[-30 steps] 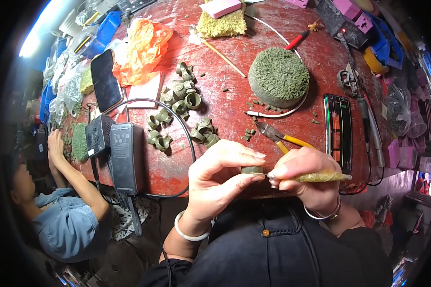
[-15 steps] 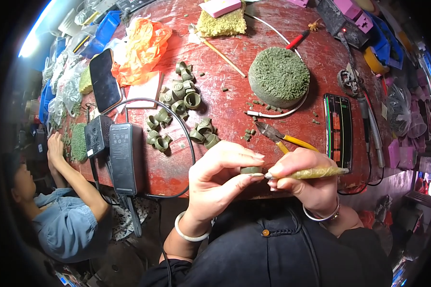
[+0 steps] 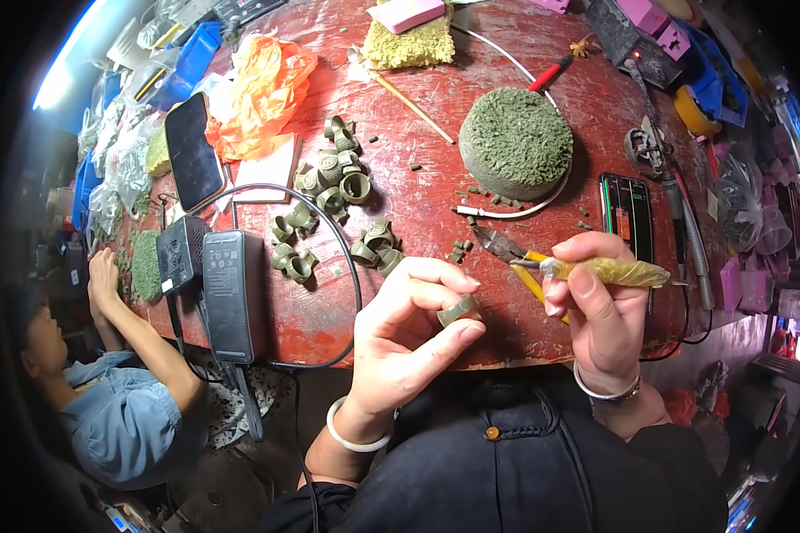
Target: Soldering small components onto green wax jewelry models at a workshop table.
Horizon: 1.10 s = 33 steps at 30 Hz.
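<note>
Close to the camera, the person's left hand (image 3: 409, 333) pinches a small green ring (image 3: 457, 310) between thumb and fingertips, holding it just above the near edge of a round red table (image 3: 400, 293). Beside it, the right hand (image 3: 596, 320) grips a slim tool with a yellowish-green wrapped handle (image 3: 609, 271), held roughly level, its near end just beside the ring. A pale bangle sits on the left wrist and a thin bracelet on the right.

On the table just beyond the hands lie yellow-handled pliers (image 3: 516, 262). Farther out, to the left, a scatter of similar green rings (image 3: 329, 209) lies inside and around a loop of black cable (image 3: 351, 266). Near the table's left edge rest a black power adapter (image 3: 231, 293) and a dark phone (image 3: 193, 151), with crumpled orange plastic (image 3: 262, 89) behind them. Toward the far right stands a round green disc-shaped block (image 3: 516, 142).

At lower left, another person in a blue shirt (image 3: 120, 426) works with hands on a green patch at the table's edge.
</note>
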Available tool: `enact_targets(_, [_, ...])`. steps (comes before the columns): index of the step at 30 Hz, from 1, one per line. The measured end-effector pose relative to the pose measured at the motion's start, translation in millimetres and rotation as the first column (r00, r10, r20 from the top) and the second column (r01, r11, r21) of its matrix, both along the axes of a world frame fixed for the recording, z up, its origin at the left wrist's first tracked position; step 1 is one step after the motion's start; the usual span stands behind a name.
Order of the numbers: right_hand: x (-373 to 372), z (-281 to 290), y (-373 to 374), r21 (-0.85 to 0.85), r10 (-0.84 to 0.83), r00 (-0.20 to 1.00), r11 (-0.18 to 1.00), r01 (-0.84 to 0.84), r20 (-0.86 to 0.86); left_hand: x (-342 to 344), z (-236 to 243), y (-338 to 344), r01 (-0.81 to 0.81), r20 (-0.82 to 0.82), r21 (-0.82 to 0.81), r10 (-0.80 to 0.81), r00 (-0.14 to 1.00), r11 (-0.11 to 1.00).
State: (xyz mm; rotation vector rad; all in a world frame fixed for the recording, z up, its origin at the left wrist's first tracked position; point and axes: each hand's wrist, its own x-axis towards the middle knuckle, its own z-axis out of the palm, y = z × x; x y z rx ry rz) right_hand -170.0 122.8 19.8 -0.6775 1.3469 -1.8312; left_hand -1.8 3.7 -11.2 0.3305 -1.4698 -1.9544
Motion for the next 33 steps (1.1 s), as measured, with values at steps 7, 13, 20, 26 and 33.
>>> enact_targets(7, [5, 8, 1, -0.03, 0.069, 0.998, 0.997, -0.069, -0.003, 1, 6, -2, -0.004, 0.104, -0.163, 0.021, 0.994, 0.987])
enact_targets(13, [7, 14, 0, 0.041, 0.153, 0.988, 0.987, -0.154, 0.022, -3, 3, 1, -0.064, 0.066, -0.219, 0.08, 0.995, 0.974])
enact_targets(20, [12, 14, -4, 0.06, 0.165, 0.986, 0.985, -0.164, 0.002, -3, 4, 5, -0.069, 0.064, -0.147, 0.079, 0.995, 0.987])
enact_targets(26, [13, 15, -3, 0.101, 0.208, 0.978, 0.974, -0.204, -0.034, -2, 9, 4, -0.086, 0.125, -0.233, 0.117, 0.985, 0.969])
enact_targets(33, [15, 14, -5, 0.029, 0.109, 0.99, 0.994, -0.107, -0.09, -4, 10, 5, -0.146, 0.138, -0.307, 0.196, 0.971, 0.94])
